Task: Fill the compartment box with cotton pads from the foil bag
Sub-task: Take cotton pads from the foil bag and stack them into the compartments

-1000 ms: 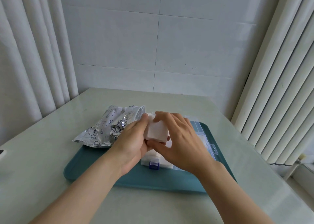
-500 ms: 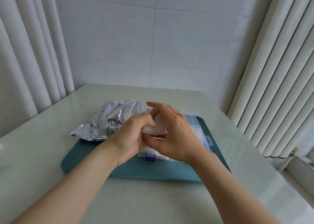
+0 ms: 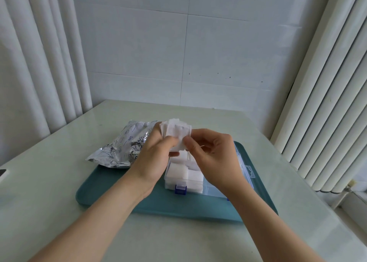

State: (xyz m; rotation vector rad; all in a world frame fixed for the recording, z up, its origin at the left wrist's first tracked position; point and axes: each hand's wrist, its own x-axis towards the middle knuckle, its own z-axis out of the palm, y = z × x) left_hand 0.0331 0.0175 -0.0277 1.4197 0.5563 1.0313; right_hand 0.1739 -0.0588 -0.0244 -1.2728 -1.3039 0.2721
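Observation:
My left hand [image 3: 154, 155] grips a stack of white square cotton pads [image 3: 175, 131], held upright above the compartment box. With thumb and forefinger, my right hand [image 3: 213, 158] pinches the front pad's lower right edge. The clear compartment box [image 3: 185, 179] with blue latches lies open on the teal tray [image 3: 111, 192], and white pads fill its near-left compartments. My hands hide most of the box's far part. The crumpled silver foil bag [image 3: 123, 150] lies at the tray's back left, partly over its edge.
The tray sits on a pale green table [image 3: 49, 162] against a white tiled wall. White curtains hang at left and right. The box's clear lid [image 3: 247, 168] lies open toward the right. A small white object [image 3: 3, 174] shows at the left frame edge.
Both hands were cupped around the pad stack. My right hand has slid off to the right and now pinches only the front pad's edge, leaving the fanned stack exposed in my left hand.

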